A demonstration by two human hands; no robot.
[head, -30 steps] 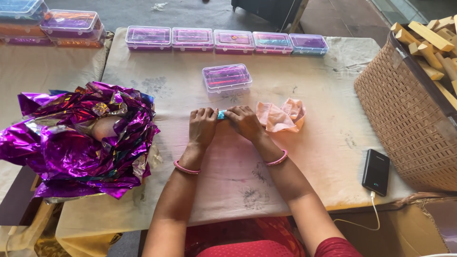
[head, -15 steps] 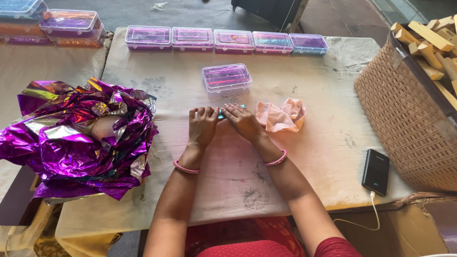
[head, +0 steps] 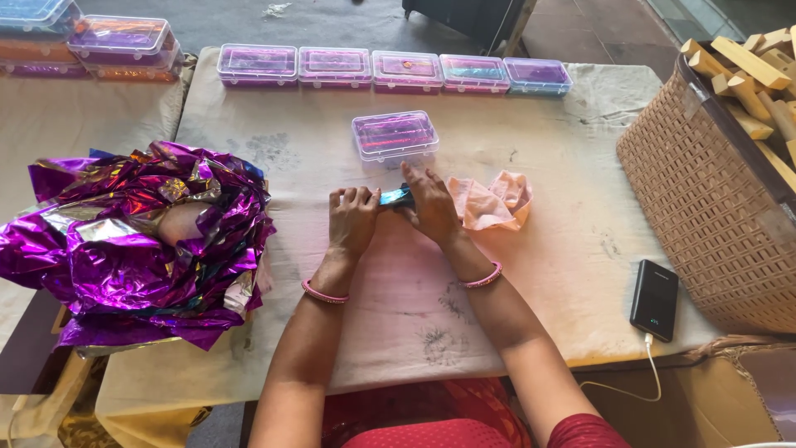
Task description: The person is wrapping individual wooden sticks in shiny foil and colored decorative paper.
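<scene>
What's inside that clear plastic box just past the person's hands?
Through the shut lid of the clear plastic box, purple and pink shiny contents show, probably foil like the crumpled purple foil heap on the left. Individual pieces cannot be told apart, and whatever lies deeper is covered.

Small piece sits between both hands on the worktop; lidded box just behind the grip, cloth right beside it, foil heap left, basket far right.
</scene>
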